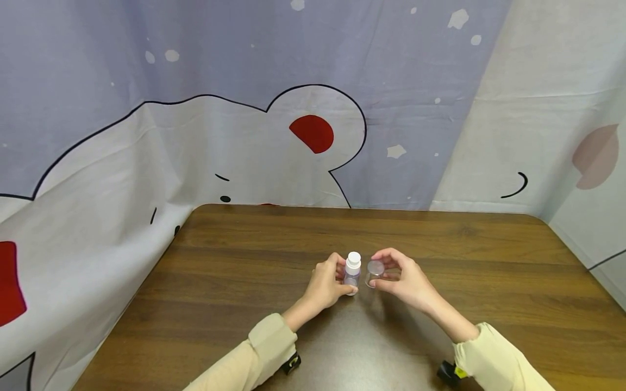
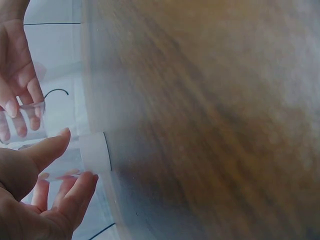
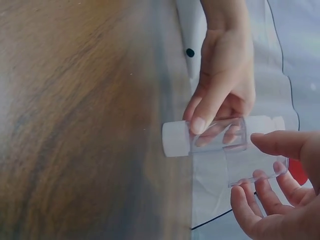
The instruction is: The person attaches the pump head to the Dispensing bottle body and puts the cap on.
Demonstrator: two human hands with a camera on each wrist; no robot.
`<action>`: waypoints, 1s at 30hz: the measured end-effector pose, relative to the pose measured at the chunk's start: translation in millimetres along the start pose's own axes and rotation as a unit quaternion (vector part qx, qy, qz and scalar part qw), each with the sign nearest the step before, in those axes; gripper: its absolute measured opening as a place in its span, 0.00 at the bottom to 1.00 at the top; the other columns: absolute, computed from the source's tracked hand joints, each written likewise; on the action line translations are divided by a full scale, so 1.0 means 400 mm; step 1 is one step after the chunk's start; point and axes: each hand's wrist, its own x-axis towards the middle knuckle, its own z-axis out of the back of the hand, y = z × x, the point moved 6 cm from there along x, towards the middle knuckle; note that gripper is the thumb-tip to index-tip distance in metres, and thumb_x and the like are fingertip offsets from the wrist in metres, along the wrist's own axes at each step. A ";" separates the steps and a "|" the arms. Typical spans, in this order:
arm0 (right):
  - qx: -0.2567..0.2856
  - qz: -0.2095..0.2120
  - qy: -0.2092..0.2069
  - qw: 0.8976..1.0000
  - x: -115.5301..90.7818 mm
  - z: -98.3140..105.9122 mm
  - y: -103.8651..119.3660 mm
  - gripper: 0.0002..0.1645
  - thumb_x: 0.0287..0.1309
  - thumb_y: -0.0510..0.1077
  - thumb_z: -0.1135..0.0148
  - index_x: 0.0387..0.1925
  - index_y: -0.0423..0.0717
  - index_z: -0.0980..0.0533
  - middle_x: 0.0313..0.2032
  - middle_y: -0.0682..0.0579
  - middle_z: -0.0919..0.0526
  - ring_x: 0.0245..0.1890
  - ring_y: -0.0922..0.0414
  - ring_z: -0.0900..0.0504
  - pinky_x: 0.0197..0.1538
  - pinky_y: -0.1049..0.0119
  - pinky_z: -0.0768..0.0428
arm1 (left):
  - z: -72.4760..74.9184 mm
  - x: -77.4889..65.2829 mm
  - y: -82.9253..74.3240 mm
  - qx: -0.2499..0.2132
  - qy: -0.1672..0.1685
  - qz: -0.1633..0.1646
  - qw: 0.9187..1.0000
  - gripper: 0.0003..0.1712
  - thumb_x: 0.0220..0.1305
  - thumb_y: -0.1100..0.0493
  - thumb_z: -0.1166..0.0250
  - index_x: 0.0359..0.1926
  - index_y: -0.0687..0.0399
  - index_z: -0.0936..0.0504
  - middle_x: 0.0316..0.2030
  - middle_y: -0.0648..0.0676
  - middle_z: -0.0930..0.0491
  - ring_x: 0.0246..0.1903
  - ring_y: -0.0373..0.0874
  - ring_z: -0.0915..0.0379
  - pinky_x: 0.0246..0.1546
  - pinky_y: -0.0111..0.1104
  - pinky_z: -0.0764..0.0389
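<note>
My left hand (image 1: pixel 324 283) holds a small clear plastic bottle (image 1: pixel 351 276) upright, thumb on the near side and fingers behind. A white stepped top crowns the bottle, and the right wrist view shows its white base (image 3: pixel 175 139). Close beside it on the right, my right hand (image 1: pixel 409 281) grips a clear plastic cap (image 1: pixel 375 269) between thumb and fingertips. Seen from the right wrist, the cap's clear wall (image 3: pixel 252 167) overlaps the bottle's body. In the left wrist view the bottle's white base (image 2: pixel 95 152) sticks out past the left fingers.
Both hands are over a brown wood-grain table (image 1: pixel 274 239). Behind it and along the left hangs a printed cloth (image 1: pixel 401 119) in lilac and white with cartoon shapes. Dark wrist devices (image 1: pixel 292 363) show below the cream sleeves (image 1: pixel 274 339).
</note>
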 end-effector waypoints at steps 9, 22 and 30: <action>-0.020 0.020 -0.010 1.000 -0.004 0.009 0.030 0.26 0.44 0.32 0.27 0.47 0.40 0.27 0.42 0.44 0.20 0.40 0.57 0.19 0.48 0.65 0.17 | -0.001 -0.001 -0.001 -0.004 0.001 0.001 1.000 0.28 0.42 0.66 0.21 0.42 0.63 0.27 0.34 0.59 0.16 0.34 0.49 0.16 0.32 0.27 0.17; -0.027 0.050 -0.028 0.998 0.008 0.020 0.085 0.25 0.46 0.33 0.27 0.48 0.43 0.26 0.42 0.48 0.19 0.41 0.62 0.20 0.49 0.70 0.18 | 0.001 -0.002 0.000 0.002 0.001 0.000 1.000 0.27 0.41 0.66 0.22 0.42 0.63 0.27 0.33 0.59 0.16 0.34 0.49 0.16 0.32 0.26 0.18; -0.026 0.053 -0.037 0.998 0.019 0.021 0.105 0.25 0.46 0.34 0.27 0.48 0.43 0.26 0.41 0.48 0.19 0.43 0.61 0.21 0.49 0.70 0.18 | -0.002 0.000 0.002 -0.005 -0.001 -0.004 1.000 0.27 0.41 0.68 0.22 0.41 0.64 0.27 0.32 0.60 0.16 0.33 0.49 0.16 0.31 0.25 0.18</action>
